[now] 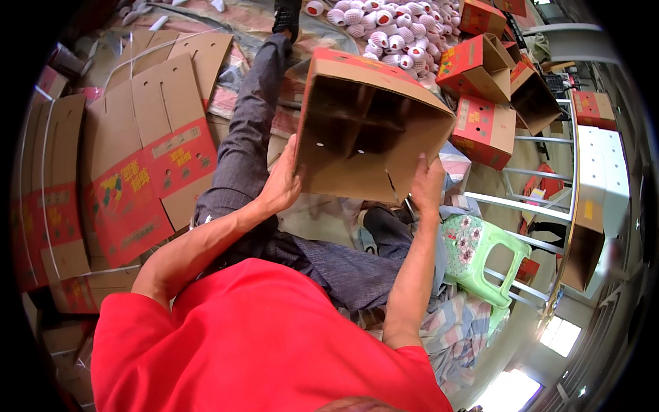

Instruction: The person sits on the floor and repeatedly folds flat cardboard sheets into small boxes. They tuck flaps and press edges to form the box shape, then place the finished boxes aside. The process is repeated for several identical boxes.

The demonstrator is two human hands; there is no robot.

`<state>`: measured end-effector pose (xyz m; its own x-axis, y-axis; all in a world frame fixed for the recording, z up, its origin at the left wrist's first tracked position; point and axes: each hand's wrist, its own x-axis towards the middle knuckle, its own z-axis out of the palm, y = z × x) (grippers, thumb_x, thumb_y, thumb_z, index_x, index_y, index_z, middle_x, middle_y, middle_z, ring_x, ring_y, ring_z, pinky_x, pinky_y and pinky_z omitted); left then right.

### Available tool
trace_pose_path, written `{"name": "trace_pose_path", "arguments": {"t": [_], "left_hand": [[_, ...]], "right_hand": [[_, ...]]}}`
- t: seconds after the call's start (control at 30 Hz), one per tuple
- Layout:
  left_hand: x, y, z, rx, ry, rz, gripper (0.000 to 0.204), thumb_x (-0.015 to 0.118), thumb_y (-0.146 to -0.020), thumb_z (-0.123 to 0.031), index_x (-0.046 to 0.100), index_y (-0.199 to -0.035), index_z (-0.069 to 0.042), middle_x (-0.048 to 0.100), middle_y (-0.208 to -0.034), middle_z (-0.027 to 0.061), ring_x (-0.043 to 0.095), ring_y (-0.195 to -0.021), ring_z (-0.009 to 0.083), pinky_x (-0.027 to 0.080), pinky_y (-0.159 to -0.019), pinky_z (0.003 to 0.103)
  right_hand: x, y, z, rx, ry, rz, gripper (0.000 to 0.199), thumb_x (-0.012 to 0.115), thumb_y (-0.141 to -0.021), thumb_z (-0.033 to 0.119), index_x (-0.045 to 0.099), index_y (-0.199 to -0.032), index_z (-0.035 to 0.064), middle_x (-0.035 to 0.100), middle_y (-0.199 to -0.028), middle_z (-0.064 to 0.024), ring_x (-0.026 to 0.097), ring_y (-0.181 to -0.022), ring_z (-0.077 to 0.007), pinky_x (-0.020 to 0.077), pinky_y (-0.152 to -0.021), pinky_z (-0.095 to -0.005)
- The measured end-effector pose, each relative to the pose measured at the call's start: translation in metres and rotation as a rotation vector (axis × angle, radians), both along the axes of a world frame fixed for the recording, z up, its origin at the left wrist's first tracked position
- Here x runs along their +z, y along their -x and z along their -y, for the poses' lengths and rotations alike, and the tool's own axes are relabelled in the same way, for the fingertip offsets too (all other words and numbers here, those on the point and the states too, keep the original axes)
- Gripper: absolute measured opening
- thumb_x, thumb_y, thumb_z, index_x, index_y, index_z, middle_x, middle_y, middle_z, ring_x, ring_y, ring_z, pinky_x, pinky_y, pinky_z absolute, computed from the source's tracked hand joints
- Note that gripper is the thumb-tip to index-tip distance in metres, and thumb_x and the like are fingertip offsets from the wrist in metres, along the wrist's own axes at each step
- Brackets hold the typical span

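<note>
Between my two hands I hold a cardboard box (343,180), brown inside and red on its outer far side. Its open side faces me, and its inside is dark, with small light holes in the wall. My left hand (283,180) grips the box's left edge, the thumb along the rim. On the right edge, near the lower corner, my right hand (427,182) is closed on the cardboard. The fingers behind the walls are hidden. Both hands hold the box raised and tilted above my legs.
Strapped flat cartons (154,172) stack at left. Net-wrapped fruit (395,31) heaps on a striped sheet beyond the box. Red open boxes (484,130) stand at right, near a white metal frame (522,204). A green plastic stool (480,261) stands by my right arm.
</note>
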<state>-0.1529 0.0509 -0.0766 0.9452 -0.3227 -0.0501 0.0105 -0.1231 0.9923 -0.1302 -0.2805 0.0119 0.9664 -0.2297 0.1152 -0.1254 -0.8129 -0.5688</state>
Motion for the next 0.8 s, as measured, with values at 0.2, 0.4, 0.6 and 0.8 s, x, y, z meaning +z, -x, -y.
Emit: {"name": "trace_pose_path", "arguments": {"t": [0.2, 0.4, 0.6, 0.8], "left_hand": [[0.019, 0.005, 0.007, 0.07, -0.047, 0.021, 0.072, 0.053, -0.101, -0.003, 0.019, -0.164, 0.01, 0.032, -0.165, 0.0377, 0.03, -0.156, 0.0502, 0.029, -0.129, 0.048], [0.014, 0.005, 0.007, 0.088, -0.076, -0.013, 0.072, 0.055, -0.102, -0.006, 0.021, -0.164, 0.007, 0.037, -0.162, 0.0365, 0.035, -0.153, 0.0503, 0.032, -0.127, 0.049], [0.033, 0.004, 0.004, 0.056, 0.053, -0.132, 0.066, 0.053, -0.099, -0.003, 0.032, -0.161, -0.005, 0.049, -0.155, 0.0298, 0.044, -0.148, 0.0481, 0.039, -0.12, 0.048], [0.036, 0.009, 0.005, 0.096, 0.079, -0.084, 0.066, 0.047, -0.098, 0.001, 0.031, -0.162, -0.004, 0.05, -0.154, 0.0301, 0.045, -0.148, 0.0476, 0.038, -0.12, 0.047]], "right_hand": [[-0.013, 0.002, 0.011, -0.021, -0.053, 0.043, 0.031, 0.052, -0.109, 0.016, 0.062, -0.128, -0.0057, 0.07, -0.117, -0.031, 0.066, -0.11, -0.052, 0.0499, -0.092, -0.0525], [-0.01, 0.002, 0.005, 0.002, -0.013, 0.057, 0.04, 0.05, -0.111, 0.027, 0.065, -0.124, -0.0073, 0.072, -0.114, -0.0321, 0.068, -0.107, -0.0515, 0.0516, -0.09, -0.0508], [-0.009, -0.001, 0.004, 0.03, 0.066, 0.004, 0.039, 0.051, -0.111, 0.028, 0.066, -0.12, -0.0073, 0.073, -0.108, -0.0317, 0.068, -0.102, -0.0515, 0.0511, -0.087, -0.0531], [-0.008, 0.002, 0.002, 0.018, -0.011, 0.028, 0.038, 0.052, -0.112, 0.028, 0.065, -0.122, -0.0065, 0.073, -0.108, -0.0301, 0.07, -0.099, -0.0484, 0.0522, -0.086, -0.0509]]}}
